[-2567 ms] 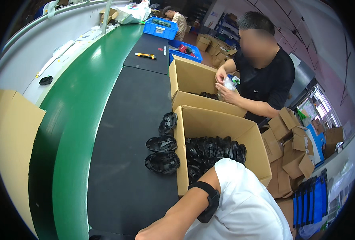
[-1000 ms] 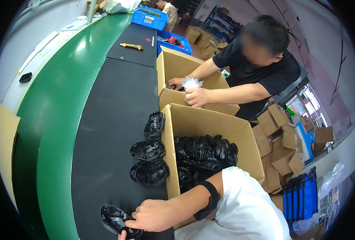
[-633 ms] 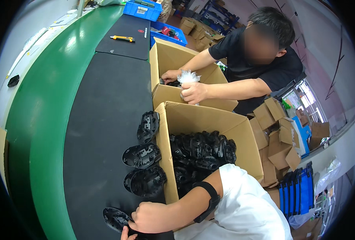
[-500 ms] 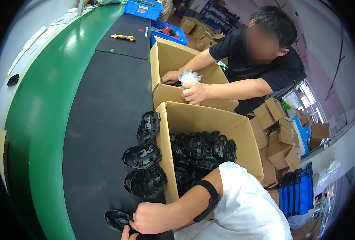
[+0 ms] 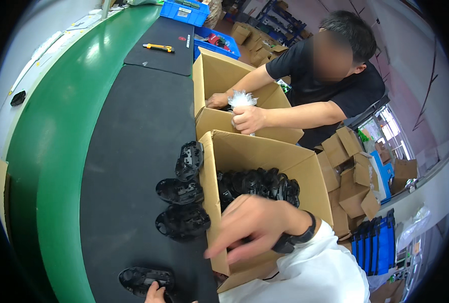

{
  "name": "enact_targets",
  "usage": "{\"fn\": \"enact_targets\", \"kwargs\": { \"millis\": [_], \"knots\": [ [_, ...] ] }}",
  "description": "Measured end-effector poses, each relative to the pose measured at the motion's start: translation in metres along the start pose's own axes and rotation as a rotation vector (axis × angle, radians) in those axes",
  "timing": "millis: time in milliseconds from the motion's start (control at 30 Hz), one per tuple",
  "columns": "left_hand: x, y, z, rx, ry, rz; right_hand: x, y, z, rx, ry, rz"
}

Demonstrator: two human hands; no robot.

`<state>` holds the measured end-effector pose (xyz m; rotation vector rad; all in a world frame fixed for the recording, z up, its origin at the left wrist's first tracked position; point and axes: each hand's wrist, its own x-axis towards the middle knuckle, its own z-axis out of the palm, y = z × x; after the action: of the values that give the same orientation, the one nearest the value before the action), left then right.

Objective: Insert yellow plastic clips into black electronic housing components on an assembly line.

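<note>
The left hand [image 5: 155, 294] rests fingers on a black shell [image 5: 142, 279] lying on the dark surface [image 5: 128, 151], seemingly steadying it; whether they grip it, I cannot tell. The blurred right hand [image 5: 257, 222], fingers loosely spread and apparently empty, hangs over the cardboard box [image 5: 285, 156]. Three other shells [image 5: 182, 222] sit beside it, probably for easy reach.

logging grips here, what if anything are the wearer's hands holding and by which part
Left hand: fingers on the nearest black shell, at its near side; grip unclear. Right hand: nothing visibly held.
</note>
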<state>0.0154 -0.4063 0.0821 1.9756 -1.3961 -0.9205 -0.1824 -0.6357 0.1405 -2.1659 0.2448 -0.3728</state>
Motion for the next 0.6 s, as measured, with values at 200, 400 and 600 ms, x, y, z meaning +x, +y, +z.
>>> {"fn": "enact_targets", "kwargs": {
  "millis": [200,400,600],
  "knots": [
    [0.022,-0.006,0.006,-0.117,0.003,0.085,-0.076,0.022,-0.041,-0.029,0.359,0.423],
    [0.046,-0.015,0.016,-0.22,0.129,0.158,-0.161,0.149,-0.028,-0.514,0.027,0.97],
    [0.068,-0.023,0.031,-0.209,0.217,0.208,-0.155,0.176,0.02,-0.708,-0.226,1.09]
  ]
}}
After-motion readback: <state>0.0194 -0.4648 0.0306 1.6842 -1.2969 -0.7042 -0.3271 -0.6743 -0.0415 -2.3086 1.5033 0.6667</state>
